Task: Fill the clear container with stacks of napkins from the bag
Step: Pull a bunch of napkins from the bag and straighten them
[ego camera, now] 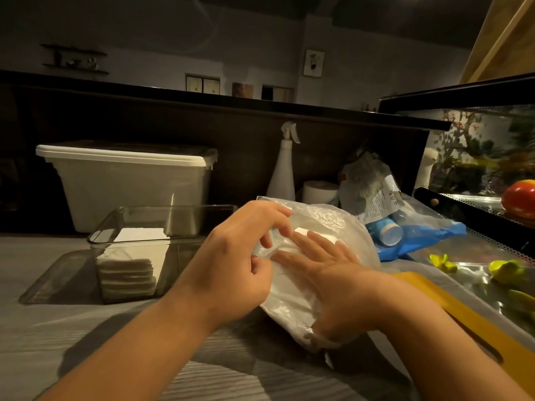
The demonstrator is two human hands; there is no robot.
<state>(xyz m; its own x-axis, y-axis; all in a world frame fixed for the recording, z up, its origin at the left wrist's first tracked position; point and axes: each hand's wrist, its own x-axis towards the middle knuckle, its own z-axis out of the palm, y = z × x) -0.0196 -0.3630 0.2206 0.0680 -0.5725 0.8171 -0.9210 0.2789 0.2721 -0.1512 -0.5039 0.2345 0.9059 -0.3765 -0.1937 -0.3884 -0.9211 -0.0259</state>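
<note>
Pinching the bag (333,218) mouth open with left hand (237,256) at frame centre while right hand (330,273) is reaching in flat, fingers straight, onto the napkins (302,231). Best getting fingers under a whole stack before lifting, with the clear container (179,207) sitting part-filled at centre-left.

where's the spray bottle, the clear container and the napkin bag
spray bottle (282,172) head view, middle of its body
clear container (185,261) head view, bare right part of front wall
napkin bag (333,224) head view, crinkled upper side
</note>
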